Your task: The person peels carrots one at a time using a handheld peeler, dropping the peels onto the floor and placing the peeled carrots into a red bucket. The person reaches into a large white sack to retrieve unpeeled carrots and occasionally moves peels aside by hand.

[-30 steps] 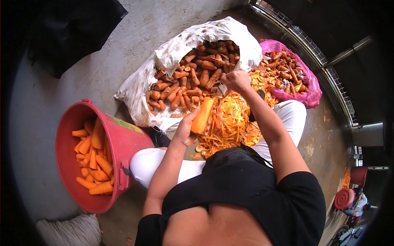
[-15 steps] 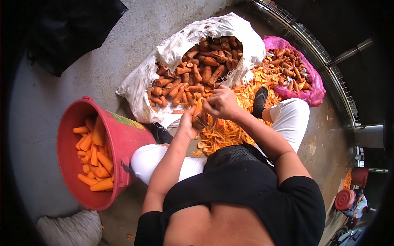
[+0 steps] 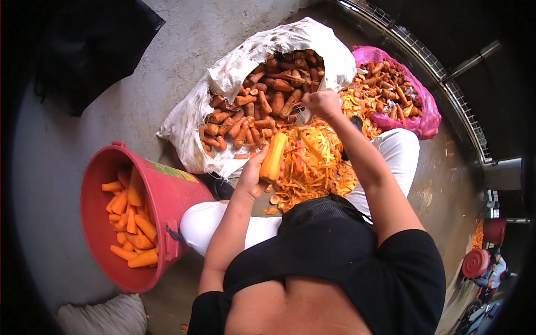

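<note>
The person sits low on the concrete floor, knees apart, so that the heap of orange peelings lies between them. The left hand grips a peeled carrot by its lower end, tip tilted up and away over that heap, which seems to be why the scraps gather there. The right hand is raised above the peelings in a closed fist. A pale sliver shows under it, too small to name. Just beyond lies a white sack rolled open on dirty, unpeeled carrots, with a pink bag of more beside it, both within arm's reach. At the left knee stands a red bucket of clean carrots, close to the holding hand.
</note>
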A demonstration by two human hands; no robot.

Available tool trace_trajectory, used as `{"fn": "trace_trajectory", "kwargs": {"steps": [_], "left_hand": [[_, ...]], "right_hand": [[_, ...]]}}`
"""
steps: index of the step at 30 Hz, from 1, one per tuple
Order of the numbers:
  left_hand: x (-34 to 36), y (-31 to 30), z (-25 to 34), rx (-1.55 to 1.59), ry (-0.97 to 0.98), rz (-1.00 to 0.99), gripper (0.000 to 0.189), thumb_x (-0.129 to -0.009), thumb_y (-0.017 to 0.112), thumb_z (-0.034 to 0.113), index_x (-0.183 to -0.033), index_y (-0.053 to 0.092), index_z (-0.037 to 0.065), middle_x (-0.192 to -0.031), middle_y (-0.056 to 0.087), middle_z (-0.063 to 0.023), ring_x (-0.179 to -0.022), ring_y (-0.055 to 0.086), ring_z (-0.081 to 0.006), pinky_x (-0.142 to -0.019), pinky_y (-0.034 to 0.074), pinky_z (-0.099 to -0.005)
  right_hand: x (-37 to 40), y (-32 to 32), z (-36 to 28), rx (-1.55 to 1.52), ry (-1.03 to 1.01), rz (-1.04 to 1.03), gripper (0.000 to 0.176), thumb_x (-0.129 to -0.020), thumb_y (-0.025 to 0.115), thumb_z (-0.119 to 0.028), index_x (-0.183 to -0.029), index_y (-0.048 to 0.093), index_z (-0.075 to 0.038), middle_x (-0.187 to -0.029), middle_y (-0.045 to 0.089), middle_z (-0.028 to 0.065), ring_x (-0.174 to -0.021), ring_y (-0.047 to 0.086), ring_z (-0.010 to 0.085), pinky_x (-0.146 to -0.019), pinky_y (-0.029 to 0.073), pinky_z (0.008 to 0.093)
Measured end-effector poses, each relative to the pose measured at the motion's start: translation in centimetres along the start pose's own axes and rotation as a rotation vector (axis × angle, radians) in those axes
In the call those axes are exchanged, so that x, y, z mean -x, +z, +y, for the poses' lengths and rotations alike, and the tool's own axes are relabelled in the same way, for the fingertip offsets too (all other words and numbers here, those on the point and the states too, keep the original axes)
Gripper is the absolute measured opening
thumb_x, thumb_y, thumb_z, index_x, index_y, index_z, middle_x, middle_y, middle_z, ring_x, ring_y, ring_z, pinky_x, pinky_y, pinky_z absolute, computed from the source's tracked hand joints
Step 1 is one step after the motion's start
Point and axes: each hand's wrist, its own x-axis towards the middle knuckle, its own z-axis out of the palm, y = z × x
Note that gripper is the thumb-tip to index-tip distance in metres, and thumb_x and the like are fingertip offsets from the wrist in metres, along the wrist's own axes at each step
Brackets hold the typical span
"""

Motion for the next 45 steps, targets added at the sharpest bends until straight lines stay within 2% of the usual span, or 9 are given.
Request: {"fn": "trace_trajectory", "kwargs": {"steps": [5, 11, 18, 22, 24, 26, 33, 35, 45], "left_hand": [[-0.9, -0.1, 0.2, 0.124, -0.017, 0.063, 0.051, -0.097, 0.034, 0.047, -0.119, 0.053, 0.005, -0.084, 0.061, -0.007, -0.064, 0.06, -0.0145, -0.052, 0.048, -0.0271], [-2.3, -0.5, -0.6, 0.147, -0.044, 0.218, 0.038, -0.094, 0.045, 0.041, -0.108, 0.057, 0.008, -0.088, 0.063, -0.005, -0.07, 0.061, -0.0164, -0.058, 0.051, -0.028], [-1.6, 0.0, -0.4, 0.155, -0.049, 0.265, 0.03, -0.091, 0.051, 0.036, -0.104, 0.059, 0.01, -0.087, 0.064, -0.004, -0.077, 0.062, -0.0179, -0.065, 0.053, -0.0334], [-1.2, -0.1, -0.4, 0.05, -0.07, 0.111, 0.038, -0.094, 0.046, 0.04, -0.11, 0.055, 0.007, -0.079, 0.061, -0.0053, -0.065, 0.061, -0.0158, -0.05, 0.049, -0.0274], [-0.7, 0.7, -0.2, -0.006, -0.065, 0.03, 0.046, -0.096, 0.04, 0.044, -0.116, 0.051, 0.004, -0.073, 0.058, -0.006, -0.053, 0.057, -0.0137, -0.038, 0.041, -0.0225], [-0.4, 1.0, 0.1, 0.005, -0.063, -0.053, 0.045, -0.096, 0.039, 0.042, -0.118, 0.05, 0.004, -0.074, 0.058, -0.0065, -0.057, 0.059, -0.0143, -0.041, 0.043, -0.0229], [-1.6, 0.7, 0.1, 0.086, 0.002, 0.123, 0.039, -0.096, 0.037, 0.033, -0.119, 0.049, 0.004, -0.089, 0.064, -0.0128, -0.069, 0.061, -0.017, -0.057, 0.052, -0.0289], [-1.9, -0.3, -0.2, 0.043, 0.031, 0.067, 0.035, -0.096, 0.04, 0.032, -0.114, 0.053, 0.005, -0.095, 0.065, -0.0118, -0.073, 0.063, -0.0174, -0.066, 0.054, -0.0311], [-1.2, 0.5, -0.2, 0.015, 0.056, 0.284, 0.031, -0.094, 0.046, 0.031, -0.109, 0.056, 0.006, -0.088, 0.064, -0.0057, -0.075, 0.064, -0.0157, -0.061, 0.054, -0.0292]], "right_hand": [[2.1, -2.7, -0.8, -0.375, 0.248, -0.121, 0.046, -0.093, 0.045, -0.039, -0.057, 0.065, -0.019, -0.044, 0.05, -0.0038, -0.029, 0.026, 0.0061, -0.028, 0.019, 0.0232], [6.5, -7.0, -9.6, -0.52, -0.308, 0.126, 0.035, -0.082, 0.057, -0.027, -0.049, 0.063, -0.014, -0.044, 0.051, 0.0001, -0.042, 0.045, 0.0131, -0.058, 0.041, 0.034], [5.9, -6.5, -10.7, -0.573, -0.411, 0.164, 0.029, -0.073, 0.063, -0.019, -0.046, 0.058, -0.011, -0.043, 0.046, 0.004, -0.045, 0.047, 0.0191, -0.052, 0.039, 0.0344], [4.3, -5.0, -8.6, -0.465, -0.225, 0.158, 0.036, -0.087, 0.054, -0.033, -0.059, 0.071, -0.019, -0.044, 0.054, -0.0024, -0.037, 0.044, 0.0087, -0.056, 0.047, 0.0287], [1.7, -4.7, -5.3, -0.304, 0.149, -0.325, 0.047, -0.093, 0.046, -0.038, -0.056, 0.067, -0.019, -0.046, 0.056, -0.0001, -0.036, 0.043, 0.0058, -0.059, 0.051, 0.0287], [1.3, -1.6, -0.6, -0.09, 0.007, 0.008, 0.05, -0.09, 0.043, -0.038, -0.051, 0.059, -0.011, -0.048, 0.057, 0.0047, -0.04, 0.053, 0.016, -0.058, 0.051, 0.0339], [3.2, -5.9, -4.5, -0.418, 0.363, -0.298, 0.04, -0.088, 0.05, -0.034, -0.059, 0.071, -0.015, -0.043, 0.053, 0.0057, -0.038, 0.049, 0.0157, -0.049, 0.044, 0.0319], [5.1, -6.3, -7.1, -0.488, -0.171, 0.112, 0.037, -0.085, 0.056, -0.031, -0.054, 0.068, -0.015, -0.043, 0.053, 0.0026, -0.039, 0.046, 0.0159, -0.052, 0.041, 0.0303], [5.9, -7.7, -11.2, -0.454, -0.478, 0.198, 0.035, -0.075, 0.063, -0.022, -0.042, 0.053, -0.013, -0.044, 0.052, 0.0017, -0.045, 0.05, 0.0184, -0.053, 0.039, 0.0335]]}}
